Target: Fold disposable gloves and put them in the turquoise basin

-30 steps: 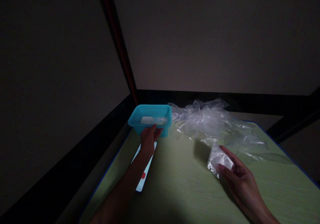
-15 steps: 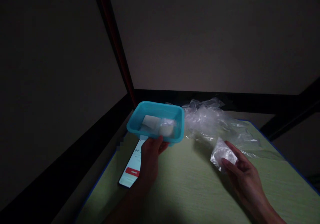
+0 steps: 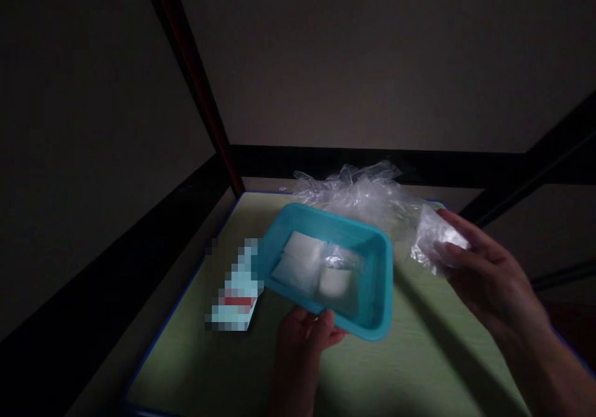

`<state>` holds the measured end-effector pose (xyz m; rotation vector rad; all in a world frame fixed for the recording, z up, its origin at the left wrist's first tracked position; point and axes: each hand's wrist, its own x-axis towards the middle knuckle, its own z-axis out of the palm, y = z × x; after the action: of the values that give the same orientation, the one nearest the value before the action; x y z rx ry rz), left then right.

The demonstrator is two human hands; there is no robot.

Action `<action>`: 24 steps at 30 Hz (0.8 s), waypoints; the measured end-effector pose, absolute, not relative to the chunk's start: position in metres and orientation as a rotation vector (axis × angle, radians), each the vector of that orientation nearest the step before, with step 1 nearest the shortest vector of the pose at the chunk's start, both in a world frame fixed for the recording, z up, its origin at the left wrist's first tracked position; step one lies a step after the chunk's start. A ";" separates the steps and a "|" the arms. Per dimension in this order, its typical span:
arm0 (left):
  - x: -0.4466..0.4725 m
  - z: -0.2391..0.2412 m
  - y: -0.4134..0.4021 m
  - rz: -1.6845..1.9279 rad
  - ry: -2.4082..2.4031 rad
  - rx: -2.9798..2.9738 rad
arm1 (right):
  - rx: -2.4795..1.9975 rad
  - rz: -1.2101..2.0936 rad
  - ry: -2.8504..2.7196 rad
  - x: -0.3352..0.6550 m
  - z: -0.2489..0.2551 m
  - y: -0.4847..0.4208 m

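Note:
My left hand [image 3: 307,342] grips the near rim of a blue plastic tray [image 3: 384,280], thumb on top and fingers beneath, and holds it tilted over the table. Inside the tray lie a flat white packet [image 3: 300,262] and, to its right, a clear plastic bag [image 3: 339,280] with something whitish in it. My right hand [image 3: 479,268] pinches a small folded clear plastic packet [image 3: 437,237] to the right of the tray, held up off the table. What that packet holds, if anything, I cannot make out.
Crumpled clear plastic sheeting [image 3: 363,187] is heaped along the back of the green table [image 3: 363,373]. A phone [image 3: 235,293] with a lit, pixelated screen lies at the left. Walls with dark trim [image 3: 372,162] stand behind the table and to its left.
The tray in my left hand has come right and nearer, tipping its inside more into view and uncovering the phone. My right hand has lifted the packet up and to the right.

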<state>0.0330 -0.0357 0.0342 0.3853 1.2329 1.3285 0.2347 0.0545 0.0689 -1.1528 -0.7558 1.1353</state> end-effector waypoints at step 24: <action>0.046 0.019 -0.056 1.212 1.189 0.395 | -1.377 1.804 -2.059 0.117 0.073 0.078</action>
<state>0.0461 -0.0558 0.0191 0.3947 1.1893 1.2124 0.1175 0.0782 0.0729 -1.3769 -2.0588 1.8043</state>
